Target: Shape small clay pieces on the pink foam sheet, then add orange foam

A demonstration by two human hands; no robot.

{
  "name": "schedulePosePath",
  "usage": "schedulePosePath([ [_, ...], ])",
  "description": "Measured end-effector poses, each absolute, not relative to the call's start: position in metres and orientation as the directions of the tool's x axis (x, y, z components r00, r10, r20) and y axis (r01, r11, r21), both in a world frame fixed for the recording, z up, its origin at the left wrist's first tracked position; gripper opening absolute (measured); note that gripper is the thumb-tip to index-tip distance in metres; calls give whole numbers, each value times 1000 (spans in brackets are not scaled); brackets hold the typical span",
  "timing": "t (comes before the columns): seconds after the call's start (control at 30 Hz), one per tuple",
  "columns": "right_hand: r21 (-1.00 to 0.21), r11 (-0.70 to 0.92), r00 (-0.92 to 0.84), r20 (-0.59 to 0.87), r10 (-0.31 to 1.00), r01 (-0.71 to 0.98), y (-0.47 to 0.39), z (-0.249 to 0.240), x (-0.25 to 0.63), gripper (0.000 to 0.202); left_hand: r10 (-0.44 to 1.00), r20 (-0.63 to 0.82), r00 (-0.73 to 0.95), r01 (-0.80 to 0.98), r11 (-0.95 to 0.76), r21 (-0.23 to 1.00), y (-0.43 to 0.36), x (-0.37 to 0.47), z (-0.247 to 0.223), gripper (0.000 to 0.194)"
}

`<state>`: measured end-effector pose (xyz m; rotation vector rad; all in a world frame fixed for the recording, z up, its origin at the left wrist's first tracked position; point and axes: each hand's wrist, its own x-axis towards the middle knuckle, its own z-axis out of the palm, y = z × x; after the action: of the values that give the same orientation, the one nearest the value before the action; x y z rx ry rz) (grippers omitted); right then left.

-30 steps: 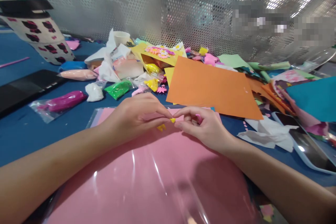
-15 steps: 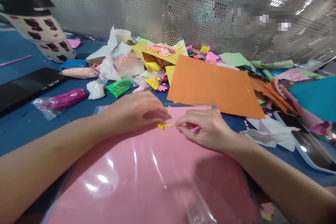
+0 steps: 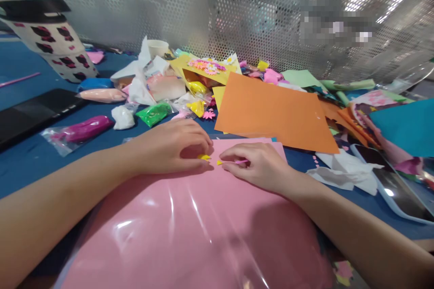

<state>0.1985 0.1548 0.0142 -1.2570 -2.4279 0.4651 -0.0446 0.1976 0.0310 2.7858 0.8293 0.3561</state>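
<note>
On the pink sheet (image 3: 169, 216) under clear plastic, my two hands face each other near its far edge. My left hand (image 3: 176, 146) is curled, its thumb and fingers around a small yellow clay piece (image 3: 204, 157). My right hand (image 3: 259, 165) is closed around a thin pink stick (image 3: 242, 161), part of which is hidden inside the hand. A tiny yellow bit (image 3: 219, 162) lies at the right fingertips; whether they pinch it is unclear.
An orange sheet (image 3: 271, 115) lies beyond my right hand. Bagged clay, such as a green pack (image 3: 154, 114) and a magenta pack (image 3: 84, 129), lies to the left. A patterned cup (image 3: 64, 47) stands far left, a phone (image 3: 396, 189) and tissue (image 3: 346, 171) right.
My left thumb has come nearer, so the yellow piece now sits between thumb and fingers. My right hand has shifted slightly left, its fingertips now at the tiny yellow bit.
</note>
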Motion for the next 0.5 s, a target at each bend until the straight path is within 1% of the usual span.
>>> schedulePosePath([
  [0.07, -463, 551, -528, 192, 827, 694, 155, 13, 200, 16, 646, 225, 729, 615, -763, 197, 203, -48, 32, 28],
  [0.17, -471, 562, -529, 216, 821, 679, 155, 13, 201, 18, 791, 351, 501, 834, -550, 49, 212, -58, 32, 31],
  [0.27, -480, 568, -539, 213, 815, 669, 155, 14, 201, 21, 877, 338, 341, 939, -333, -83, 218, -68, 32, 38],
  [0.37, -486, 554, -536, 193, 822, 676, 155, 16, 201, 21, 897, 302, 323, 946, -292, -144, 218, -74, 32, 40],
  [0.5, -486, 551, -540, 179, 823, 679, 155, 17, 200, 21, 879, 291, 378, 925, -342, -168, 216, -73, 33, 37],
])
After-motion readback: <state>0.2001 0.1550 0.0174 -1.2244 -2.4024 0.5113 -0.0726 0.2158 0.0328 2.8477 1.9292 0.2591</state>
